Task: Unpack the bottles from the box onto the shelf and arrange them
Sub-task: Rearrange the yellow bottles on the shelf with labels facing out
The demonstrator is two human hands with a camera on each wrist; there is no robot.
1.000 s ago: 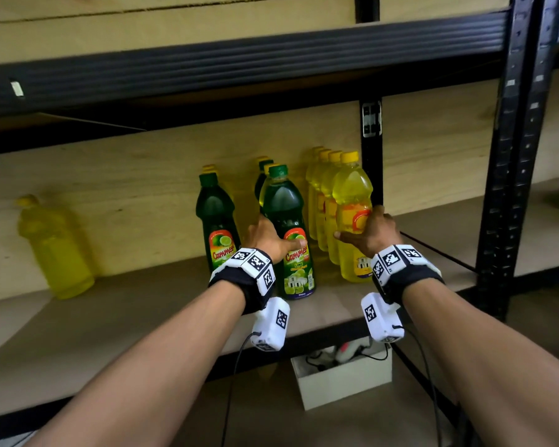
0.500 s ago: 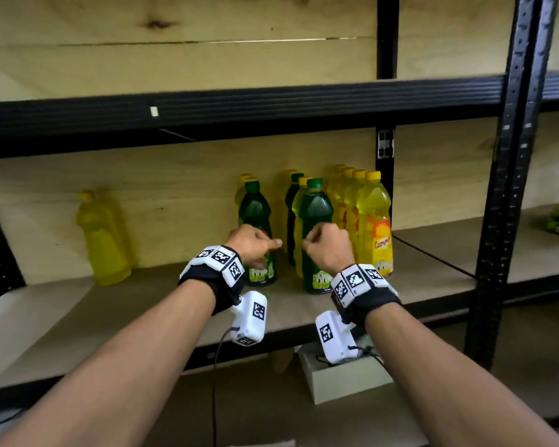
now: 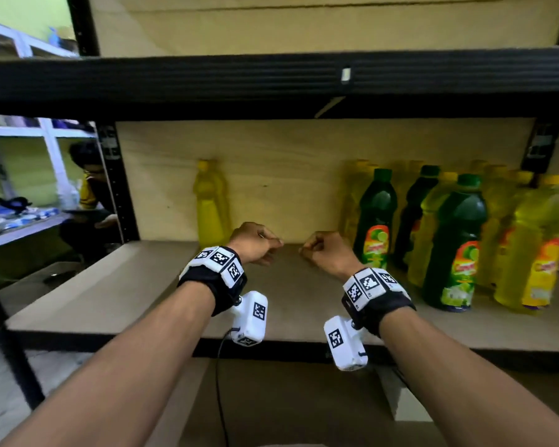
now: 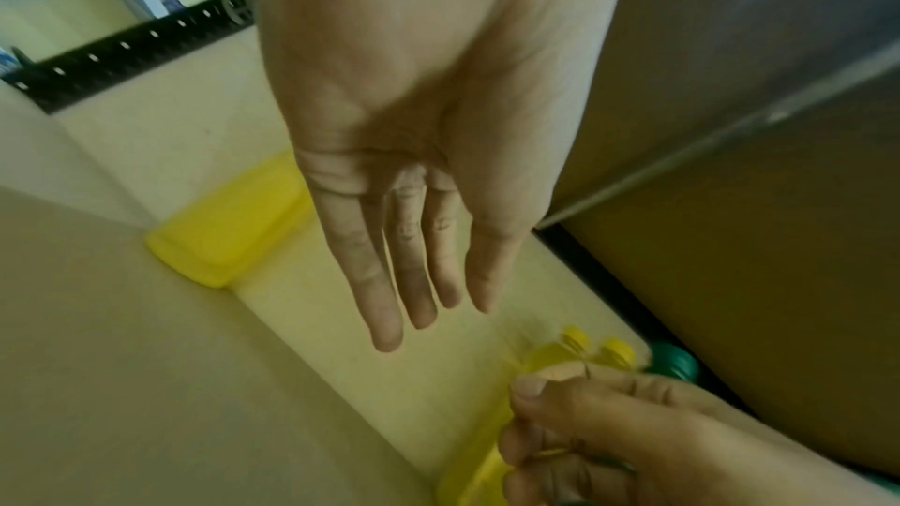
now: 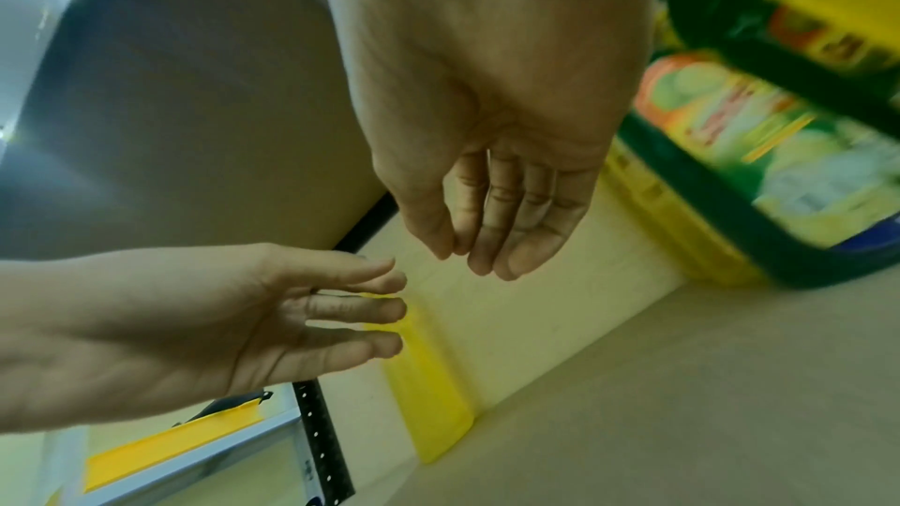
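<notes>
Both hands empty: left hand (image 3: 255,241) fingers straight, right hand (image 3: 326,251) loosely curled, hovering over the shelf (image 3: 110,295) board. Bottles (image 3: 452,240) grouped at right, lone yellow bottle (image 3: 208,204) by the back wall. Between placements; box not visible. Next: fetch another bottle.

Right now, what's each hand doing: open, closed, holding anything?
Left hand: open, fingers straight, holding nothing.
Right hand: open, fingers loosely bent, holding nothing.
</notes>
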